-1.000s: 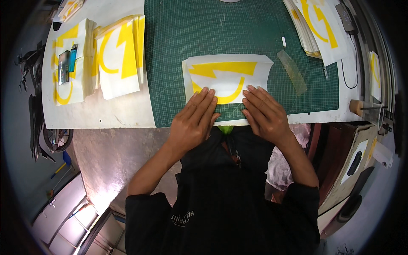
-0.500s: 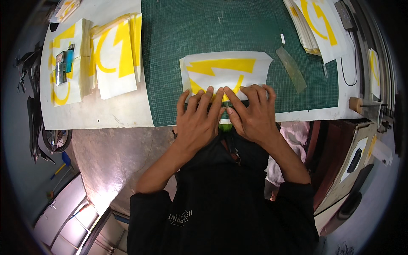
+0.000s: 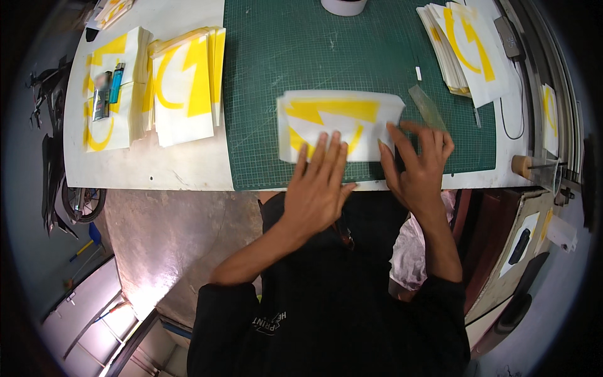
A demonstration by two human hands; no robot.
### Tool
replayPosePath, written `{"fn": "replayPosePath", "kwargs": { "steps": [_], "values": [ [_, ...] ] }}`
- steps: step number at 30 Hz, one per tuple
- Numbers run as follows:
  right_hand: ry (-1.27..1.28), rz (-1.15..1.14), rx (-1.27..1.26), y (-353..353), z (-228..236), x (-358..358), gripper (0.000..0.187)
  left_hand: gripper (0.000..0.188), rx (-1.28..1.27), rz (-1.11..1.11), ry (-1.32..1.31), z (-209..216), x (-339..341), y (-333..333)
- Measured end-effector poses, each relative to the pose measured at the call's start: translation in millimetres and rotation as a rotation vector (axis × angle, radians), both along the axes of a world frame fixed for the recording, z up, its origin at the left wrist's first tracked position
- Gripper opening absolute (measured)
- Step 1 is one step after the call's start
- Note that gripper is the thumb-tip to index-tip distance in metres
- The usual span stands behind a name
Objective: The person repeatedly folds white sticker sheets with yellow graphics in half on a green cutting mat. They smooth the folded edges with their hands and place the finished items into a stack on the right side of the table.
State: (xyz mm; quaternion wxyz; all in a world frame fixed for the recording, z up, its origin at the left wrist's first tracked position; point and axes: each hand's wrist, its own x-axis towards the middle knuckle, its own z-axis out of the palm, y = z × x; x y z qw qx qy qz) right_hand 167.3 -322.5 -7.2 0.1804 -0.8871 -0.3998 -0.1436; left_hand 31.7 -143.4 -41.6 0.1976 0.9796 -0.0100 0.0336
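Sheet: white decal sheet with yellow shapes, lying flat on the green cutting mat near the mat's front edge, in front of the person.
Left hand: left hand lies palm down with fingers spread, their tips on the sheet's lower middle; it pins the sheet and grips nothing.
Right hand: right hand sits at the sheet's lower right corner, fingers curled and apart; fingertips touch or pinch the edge there, but I cannot tell whether a layer is caught between them.
Step in hand: judged from the pose, the sheet is being held down while its right corner is worked, likely to start separating a layer.
Next move calls for: steady pressure from the flat hand so the sheet does not slide, and a fine pinch at the corner, pulled low and slowly so nothing tears or creases.
Left of mat: 2 stacks of similar yellow-and-white sheets on the white worktop, the far one bearing a blue lighter.
Right of mat: another stack of sheets at the far right corner, and a clear strip just beside the right hand.
Far edge: roll of tape, partly cut off by the frame.
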Motion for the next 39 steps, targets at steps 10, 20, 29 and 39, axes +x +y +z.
{"fn": "replayPosePath", "kwargs": {
  "steps": [10,20,29,39],
  "values": [
    [0.2,0.198,0.019,69.3,-18.9,60.6,0.009,0.064,-0.035,0.014,-0.071,2.4,-7.0,-9.1],
    [0.067,0.068,0.097,76.3,-34.9,44.1,0.012,0.069,0.019,0.119,-0.025,10.6,25.9,43.2],
    [0.24,0.228,-0.02,62.1,-39.1,-6.2,0.047,0.08,0.044,0.123,0.005,3.8,24.3,49.7],
    [-0.047,-0.336,0.024,-32.7,-30.3,41.0,0.042,0.077,0.023,-0.085,0.128,21.4,26.6,91.7]
  ]
}}
